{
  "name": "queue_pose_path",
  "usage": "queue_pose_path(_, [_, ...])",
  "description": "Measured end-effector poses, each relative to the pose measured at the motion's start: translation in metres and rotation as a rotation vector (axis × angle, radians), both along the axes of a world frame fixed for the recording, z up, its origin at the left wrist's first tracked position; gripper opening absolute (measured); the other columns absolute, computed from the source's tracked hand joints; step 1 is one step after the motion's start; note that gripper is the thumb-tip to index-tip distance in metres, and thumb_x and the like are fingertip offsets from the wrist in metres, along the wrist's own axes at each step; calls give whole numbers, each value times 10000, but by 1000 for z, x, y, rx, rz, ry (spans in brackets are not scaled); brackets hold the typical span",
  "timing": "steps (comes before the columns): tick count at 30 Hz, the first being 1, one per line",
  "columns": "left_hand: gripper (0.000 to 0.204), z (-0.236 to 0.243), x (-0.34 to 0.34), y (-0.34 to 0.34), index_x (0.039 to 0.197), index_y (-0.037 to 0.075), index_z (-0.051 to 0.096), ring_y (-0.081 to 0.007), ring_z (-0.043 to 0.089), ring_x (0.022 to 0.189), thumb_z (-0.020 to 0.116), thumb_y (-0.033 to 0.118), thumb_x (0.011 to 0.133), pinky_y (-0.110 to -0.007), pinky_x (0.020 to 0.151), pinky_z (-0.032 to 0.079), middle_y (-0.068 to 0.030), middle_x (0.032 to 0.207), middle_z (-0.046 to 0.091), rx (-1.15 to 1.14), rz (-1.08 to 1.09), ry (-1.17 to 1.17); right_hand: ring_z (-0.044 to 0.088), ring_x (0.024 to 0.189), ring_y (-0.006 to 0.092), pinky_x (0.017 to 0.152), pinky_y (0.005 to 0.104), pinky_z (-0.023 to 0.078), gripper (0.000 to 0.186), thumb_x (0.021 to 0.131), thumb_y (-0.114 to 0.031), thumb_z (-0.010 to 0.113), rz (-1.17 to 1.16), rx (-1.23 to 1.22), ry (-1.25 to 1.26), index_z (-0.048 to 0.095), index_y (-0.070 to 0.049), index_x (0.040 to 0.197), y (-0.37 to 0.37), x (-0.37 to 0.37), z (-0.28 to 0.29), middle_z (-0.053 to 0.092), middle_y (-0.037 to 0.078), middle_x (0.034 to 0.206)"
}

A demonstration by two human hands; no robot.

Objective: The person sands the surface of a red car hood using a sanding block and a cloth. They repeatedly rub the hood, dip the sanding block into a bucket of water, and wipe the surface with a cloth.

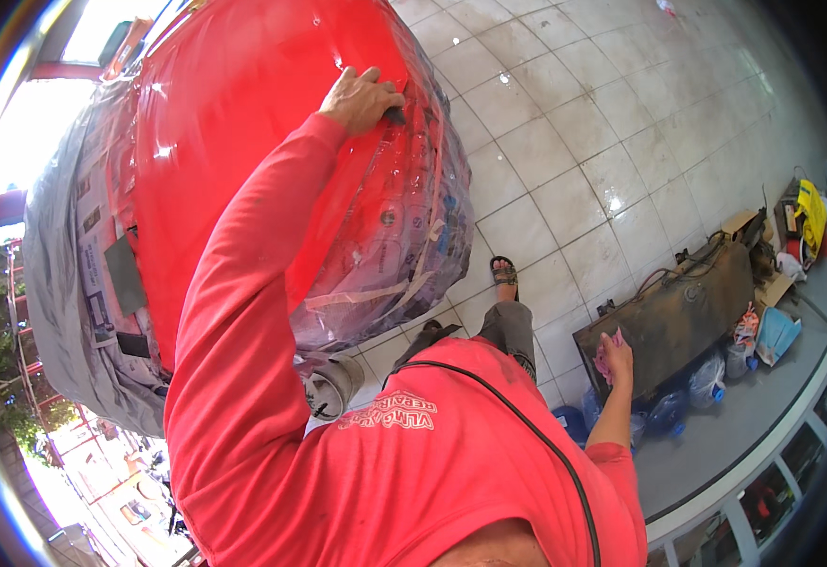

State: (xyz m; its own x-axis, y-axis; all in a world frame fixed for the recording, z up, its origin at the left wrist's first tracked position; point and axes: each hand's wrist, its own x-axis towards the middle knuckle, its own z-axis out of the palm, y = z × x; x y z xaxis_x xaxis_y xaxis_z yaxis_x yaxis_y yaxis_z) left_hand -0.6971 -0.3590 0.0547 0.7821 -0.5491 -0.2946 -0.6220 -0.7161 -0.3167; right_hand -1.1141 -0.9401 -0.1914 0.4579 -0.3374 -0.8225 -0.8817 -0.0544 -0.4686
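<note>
A glossy red vehicle panel (234,123) fills the upper left, its edges masked with newspaper and clear plastic (413,255). My left hand (361,98) reaches across it and rests near its right edge. The fingers are closed over a small dark piece (395,115), mostly hidden under the palm, so its kind is unclear. Down at my right side, my right hand (616,363) grips a bunched pink cloth (607,352), away from the panel. A grey rectangular sheet (126,277) and a smaller dark one (133,345) lie on the panel's left edge.
A bucket (333,386) stands on the tiled floor (565,142) between me and the panel. At right, a dark dusty board (678,312) leans among blue plastic bottles (706,378), boxes and bags. A grey cover (64,312) drapes the far left side. A black cable (517,425) crosses my shirt.
</note>
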Motion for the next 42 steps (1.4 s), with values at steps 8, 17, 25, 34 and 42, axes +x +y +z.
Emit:
queue_pose_path(8, [401,21,-153,54,1176,289,757,-207,594,1130,673,93,835,-419,966,454,117,1246,712,-238,9,-20,557,538,144,461,321,507,284,951,-288,797,-141,244,-63,665,-56,1048,89,-53,-34,654,50,766])
queue_pose_path(17, [421,37,-369,167,1120,263,756,-213,578,1147,700,73,750,-417,1035,421,123,1261,690,-540,59,-181,610,527,169,471,360,555,296,941,-289,797,7,166,-3,640,-38,939,179,-136,-21,670,69,751])
queue_pose_path(25, [490,13,-570,313,1156,221,747,-258,578,1175,692,18,714,-440,1041,437,49,1318,669,-504,357,-424,548,459,169,440,354,534,314,952,-300,769,199,155,85,610,-72,806,210,-182,17,600,44,652])
queue_pose_path(34, [371,-14,-641,450,1329,82,635,-384,635,1197,687,86,962,-486,992,525,-160,1307,649,-890,973,-1120,667,727,161,669,377,507,443,964,-385,737,457,-190,54,753,57,944,226,-146,83,747,97,807])
queue_pose_path(42, [476,-55,-554,345,1377,63,583,-354,595,1211,681,135,918,-519,1037,462,-163,1231,641,-637,1229,-1268,598,641,169,537,348,525,501,961,-299,750,635,-210,-74,608,28,1313,154,-74,14,643,55,815])
